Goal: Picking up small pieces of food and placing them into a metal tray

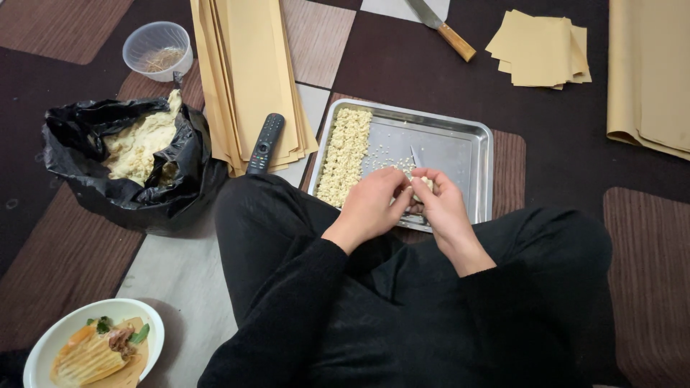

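Observation:
My left hand [374,205] and my right hand [442,205] meet over the near edge of a metal tray [471,154] on the floor. Together they pinch a small pale piece of dough [425,183]. A thin metal blade [415,156] sticks up between my hands; which hand holds it is hidden. In the tray lie a long band of small dough pieces [346,154] along its left side and a loose scatter of pieces [388,156] in the middle. My black-clad legs sit crossed below the tray.
A black bag of pale dough [136,147] sits left, beside a plastic cup [157,47]. Stacked tan dough sheets [248,72], a remote [266,142], a wooden-handled knife [445,27], cut squares [543,49], a large sheet [650,72] and a food bowl [93,348] surround me.

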